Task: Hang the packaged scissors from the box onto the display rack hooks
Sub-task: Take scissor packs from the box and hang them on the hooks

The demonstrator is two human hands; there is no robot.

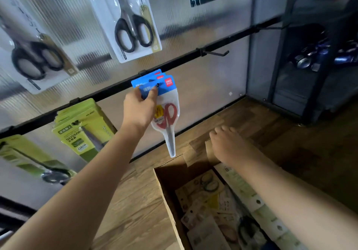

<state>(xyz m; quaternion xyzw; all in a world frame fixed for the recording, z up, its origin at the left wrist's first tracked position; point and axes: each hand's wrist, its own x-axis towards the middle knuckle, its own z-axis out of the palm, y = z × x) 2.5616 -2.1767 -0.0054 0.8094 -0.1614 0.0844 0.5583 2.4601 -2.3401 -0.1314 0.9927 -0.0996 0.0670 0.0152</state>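
Left grip (139,108): fingers and thumb pinch the blue header of a red scissors pack (166,114), holding it up at the hook on the black rail (186,59), where more blue-topped packs (153,76) already hang just behind it. Whether the held pack's hole is over the hook I cannot tell. The pack hangs point down, its tip above the far corner of the box (168,195).

Right grip (227,143) is loose, fingers relaxed and holding nothing, resting at the box's far flap. Inside the box lie more packaged scissors (205,197), blurred.

An empty hook (217,53) juts from the rail, to the right. Green packs (83,131) hang lower left; black-handled scissors (133,30) hang above. The box sits on wood flooring (131,201).
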